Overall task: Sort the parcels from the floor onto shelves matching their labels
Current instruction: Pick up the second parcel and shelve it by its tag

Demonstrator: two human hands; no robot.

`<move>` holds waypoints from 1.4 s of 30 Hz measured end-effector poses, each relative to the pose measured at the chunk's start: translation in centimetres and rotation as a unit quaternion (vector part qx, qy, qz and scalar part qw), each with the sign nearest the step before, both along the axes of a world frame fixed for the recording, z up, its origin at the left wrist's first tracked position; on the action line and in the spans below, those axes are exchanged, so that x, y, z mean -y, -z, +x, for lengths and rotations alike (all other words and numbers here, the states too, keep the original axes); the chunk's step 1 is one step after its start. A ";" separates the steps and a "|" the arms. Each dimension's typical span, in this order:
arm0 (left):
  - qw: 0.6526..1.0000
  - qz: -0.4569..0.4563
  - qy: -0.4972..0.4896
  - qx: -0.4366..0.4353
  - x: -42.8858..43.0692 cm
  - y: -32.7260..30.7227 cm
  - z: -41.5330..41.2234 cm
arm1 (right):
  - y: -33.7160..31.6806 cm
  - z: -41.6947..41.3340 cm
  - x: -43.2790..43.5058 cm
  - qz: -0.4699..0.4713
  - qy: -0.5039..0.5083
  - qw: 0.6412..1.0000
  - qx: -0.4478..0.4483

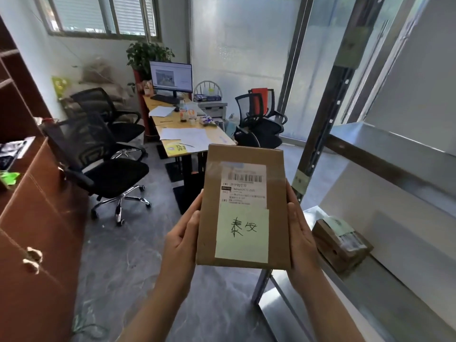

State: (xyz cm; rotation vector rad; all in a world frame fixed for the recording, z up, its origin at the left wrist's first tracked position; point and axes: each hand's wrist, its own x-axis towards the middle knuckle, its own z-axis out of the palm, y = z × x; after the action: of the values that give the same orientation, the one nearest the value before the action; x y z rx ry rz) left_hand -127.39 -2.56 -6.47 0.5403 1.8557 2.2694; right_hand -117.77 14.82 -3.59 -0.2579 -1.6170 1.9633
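A flat brown cardboard parcel (243, 203) is held upright at chest height in front of me. It carries a white barcode label and a pale green note with handwritten characters. My left hand (183, 239) grips its left edge, thumb on the front face. My right hand (299, 233) grips its right edge, fingers behind. A metal shelf unit (385, 149) stands at the right. Another brown parcel (341, 245) with a green note lies on its lower shelf. A small green label (301, 180) is stuck on the shelf's front post.
A brown wooden cabinet (37, 218) lines the left side. Two black office chairs (98, 154) stand on the grey floor beside a long desk (187, 129) with a monitor and papers. More chairs (261, 117) stand at the back, by frosted glass walls.
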 end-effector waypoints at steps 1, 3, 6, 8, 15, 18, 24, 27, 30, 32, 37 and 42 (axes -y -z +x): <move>1.000 -0.001 0.002 0.000 -0.6 -0.1 -0.9 | 0.0 -0.9 -0.5 0.002 0.002 1.000 0.002; 1.000 -0.008 0.004 -0.007 -1.9 -0.3 -2.5 | 0.1 -2.4 -1.7 -0.005 0.008 1.000 0.003; 1.000 -0.017 0.015 -0.012 -4.3 -0.5 -4.7 | 0.1 -4.3 -3.8 -0.013 0.027 1.000 -0.002; 0.999 -0.015 0.032 -0.003 -6.1 -0.8 -6.3 | -0.1 -5.5 -5.3 -0.010 0.039 0.999 -0.002; 0.998 -0.008 0.068 0.012 -12.3 -1.5 -10.5 | -0.6 -8.6 -10.9 -0.011 0.064 0.998 0.005; 0.997 -0.012 0.082 0.010 -14.3 -1.6 -11.8 | -0.5 -9.5 -12.6 -0.001 0.080 0.997 0.006; 0.993 -0.009 0.114 0.013 -17.3 -1.8 -13.9 | -0.5 -10.8 -14.8 0.024 0.131 0.991 0.018; 0.991 -0.010 0.135 -0.005 -18.4 -2.5 -15.5 | -0.9 -11.5 -15.5 0.029 0.157 0.987 0.034; 0.986 -0.013 0.166 -0.022 -19.8 -3.0 -17.6 | -1.6 -12.4 -15.8 0.036 0.197 0.978 0.051; 0.982 -0.005 0.187 -0.037 -20.7 -3.3 -19.0 | -2.1 -13.0 -15.8 0.047 0.228 0.971 0.054; 0.963 0.041 0.261 -0.045 -21.4 -4.9 -23.3 | -3.5 -15.6 -14.0 0.043 0.306 0.950 0.034; 0.939 0.067 0.335 -0.033 -20.9 -5.7 -27.2 | -4.6 -18.4 -11.2 0.059 0.375 0.925 0.038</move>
State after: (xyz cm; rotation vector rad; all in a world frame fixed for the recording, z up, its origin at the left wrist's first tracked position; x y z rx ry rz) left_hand -154.56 18.36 -0.78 1.0848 1.2613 1.9170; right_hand -136.13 26.05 1.01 -0.7831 -1.3823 1.2743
